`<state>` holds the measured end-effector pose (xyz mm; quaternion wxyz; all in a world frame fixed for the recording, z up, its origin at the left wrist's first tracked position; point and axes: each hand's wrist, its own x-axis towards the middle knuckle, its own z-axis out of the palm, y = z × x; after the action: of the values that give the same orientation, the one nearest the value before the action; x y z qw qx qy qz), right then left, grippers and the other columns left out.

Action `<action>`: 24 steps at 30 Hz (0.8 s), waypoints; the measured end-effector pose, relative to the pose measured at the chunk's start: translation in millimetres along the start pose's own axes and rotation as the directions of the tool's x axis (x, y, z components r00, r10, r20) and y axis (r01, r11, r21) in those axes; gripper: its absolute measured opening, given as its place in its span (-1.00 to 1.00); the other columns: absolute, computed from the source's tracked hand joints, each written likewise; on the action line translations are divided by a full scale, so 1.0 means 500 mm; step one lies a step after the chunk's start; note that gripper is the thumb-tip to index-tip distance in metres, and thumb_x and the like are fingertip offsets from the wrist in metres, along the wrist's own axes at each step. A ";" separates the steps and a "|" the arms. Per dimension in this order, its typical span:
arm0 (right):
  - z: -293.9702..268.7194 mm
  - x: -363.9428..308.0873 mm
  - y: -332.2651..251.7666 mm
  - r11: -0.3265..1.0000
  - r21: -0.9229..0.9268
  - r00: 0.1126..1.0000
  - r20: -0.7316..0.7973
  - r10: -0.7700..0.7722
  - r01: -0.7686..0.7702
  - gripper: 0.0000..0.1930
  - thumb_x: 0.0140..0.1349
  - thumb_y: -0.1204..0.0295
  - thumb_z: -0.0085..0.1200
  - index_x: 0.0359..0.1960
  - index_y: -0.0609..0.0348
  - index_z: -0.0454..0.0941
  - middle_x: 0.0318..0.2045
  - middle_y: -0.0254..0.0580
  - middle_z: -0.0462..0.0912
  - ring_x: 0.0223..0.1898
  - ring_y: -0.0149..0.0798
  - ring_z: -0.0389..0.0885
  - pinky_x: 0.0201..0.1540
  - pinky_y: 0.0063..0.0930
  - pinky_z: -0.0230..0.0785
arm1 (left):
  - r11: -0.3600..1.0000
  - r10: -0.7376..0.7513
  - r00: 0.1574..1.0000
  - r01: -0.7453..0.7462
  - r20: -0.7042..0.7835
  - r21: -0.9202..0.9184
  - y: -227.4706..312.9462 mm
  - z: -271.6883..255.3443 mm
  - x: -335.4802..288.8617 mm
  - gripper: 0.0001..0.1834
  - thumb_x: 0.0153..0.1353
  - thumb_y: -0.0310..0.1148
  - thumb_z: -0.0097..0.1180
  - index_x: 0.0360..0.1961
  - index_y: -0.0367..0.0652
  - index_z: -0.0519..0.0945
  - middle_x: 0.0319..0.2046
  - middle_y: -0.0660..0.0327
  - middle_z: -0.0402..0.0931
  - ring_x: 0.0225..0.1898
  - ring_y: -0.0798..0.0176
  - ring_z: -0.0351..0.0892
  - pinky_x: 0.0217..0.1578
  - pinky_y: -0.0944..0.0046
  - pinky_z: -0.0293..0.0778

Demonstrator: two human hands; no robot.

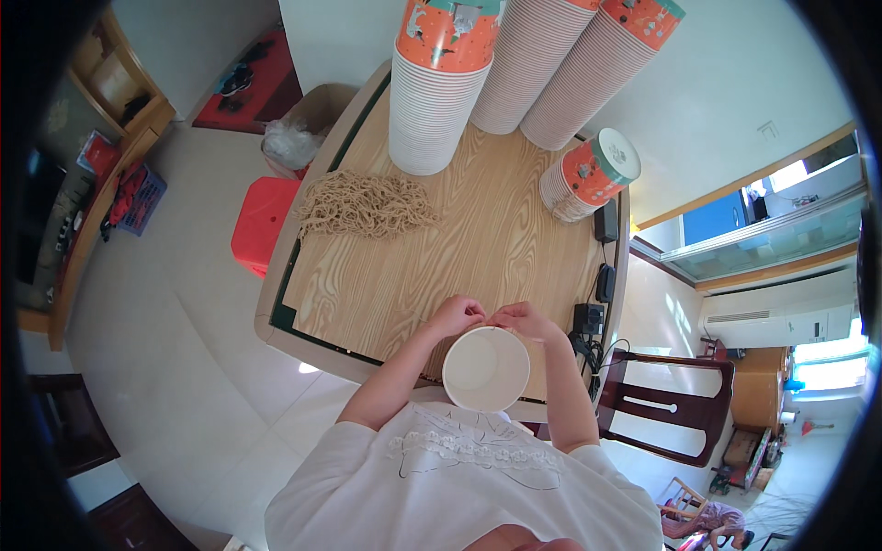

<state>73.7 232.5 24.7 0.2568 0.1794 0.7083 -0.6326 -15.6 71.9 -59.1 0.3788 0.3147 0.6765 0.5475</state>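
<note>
Close together, the two hands meet over the near part of the counter (459,262), just at the far rim of a white paper bucket (487,370). The left hand (457,315) comes in from the lower left, its forearm slanting up and inward, fingers curled toward the right. The right hand (526,320) mirrors it: the forearm rises steeply from the lower right, and the bent fingers point left, so that the fingertips of both nearly touch. Whether they pinch the rim or something thin beside it, I cannot tell. Both elbows are bent and spread, framing the bucket, which sits at the near edge in front of the white shirt (441,487), its open mouth facing up. Beyond the left hand lies a loose heap of tan cord (367,207). Farther back stands a tall stack of buckets (432,119), and to the right a short stack (586,176), near some black adapters (588,319).
</note>
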 end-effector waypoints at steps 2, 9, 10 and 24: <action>0.000 -0.004 -0.010 0.997 -0.046 0.997 0.036 -0.062 0.063 -0.79 0.15 0.38 -0.05 -0.35 0.26 0.57 -0.51 -0.37 0.55 -0.42 -0.53 0.43 -0.34 -0.65 0.30 | 1.000 0.001 1.000 -0.001 0.005 0.013 -0.007 -0.002 -0.002 -0.91 -0.07 -0.48 0.15 -0.48 -0.24 0.58 -0.54 0.17 0.56 -0.48 0.32 0.55 -0.41 0.35 0.46; -0.002 0.002 -0.001 0.994 -0.065 0.994 -0.062 -0.092 0.088 -0.80 0.15 0.39 -0.05 -0.36 0.23 0.57 -0.50 -0.35 0.56 -0.41 -0.52 0.43 -0.32 -0.63 0.31 | 0.999 -0.047 0.998 0.047 0.041 0.006 0.003 -0.002 -0.004 -0.89 -0.07 -0.45 0.16 -0.48 -0.25 0.57 -0.54 0.16 0.56 -0.49 0.31 0.54 -0.42 0.34 0.46; 0.001 0.002 -0.004 0.995 -0.060 0.995 -0.060 -0.084 0.081 -0.80 0.15 0.39 -0.06 -0.36 0.23 0.57 -0.50 -0.35 0.56 -0.41 -0.52 0.43 -0.32 -0.63 0.31 | 0.999 -0.045 0.998 0.045 0.041 0.012 0.003 -0.002 -0.004 -0.88 -0.07 -0.45 0.15 -0.47 -0.25 0.57 -0.54 0.16 0.56 -0.49 0.30 0.54 -0.41 0.34 0.46; -0.002 -0.020 -0.035 0.908 -0.382 0.981 -0.018 -0.193 0.172 -0.86 0.01 0.51 0.10 -0.35 0.19 0.52 -0.50 -0.32 0.55 -0.43 -0.45 0.49 -0.29 -0.63 0.34 | 0.986 -0.142 0.990 0.139 -0.021 -0.097 -0.052 -0.057 -0.036 -0.94 -0.03 -0.49 0.10 -0.47 -0.23 0.52 -0.54 0.20 0.54 -0.50 0.38 0.53 -0.46 0.38 0.46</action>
<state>71.6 232.0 44.7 0.2064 0.0770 0.8374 -0.5001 -31.1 37.5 -78.2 0.4214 0.2401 0.6754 0.5556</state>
